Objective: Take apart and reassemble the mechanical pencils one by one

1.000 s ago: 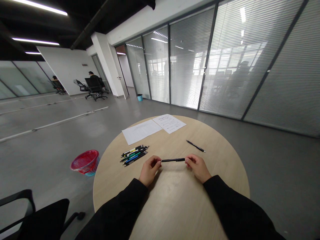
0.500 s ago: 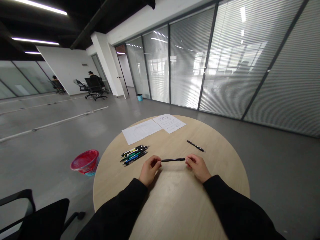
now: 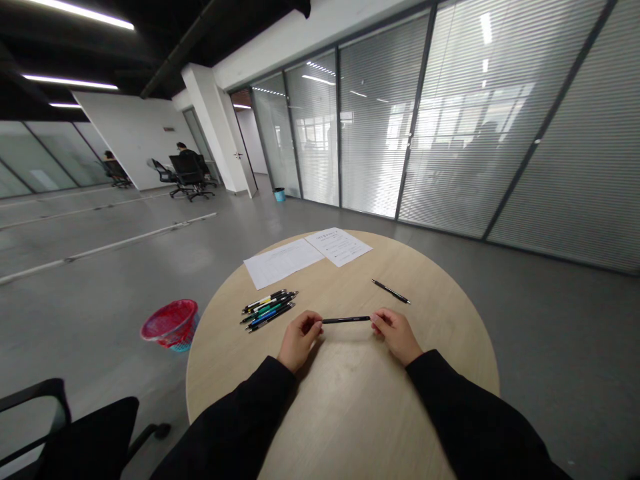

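My left hand [image 3: 300, 340] and right hand [image 3: 397, 335] pinch a slim black pen [image 3: 346, 320] by its ends, fingers closed, over the round wooden table [image 3: 360, 413]; it looks lifted, though I can't be sure.

Slim black pen [image 3: 346, 320], held level by its two ends

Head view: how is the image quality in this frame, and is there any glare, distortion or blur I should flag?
Head view: strong wide-angle distortion leans the glass partition outward, with glare on it and from the ceiling strip lights. Head view: the black pen between the left hand and right hand looks sharp, and a soft shadow falls on the table.
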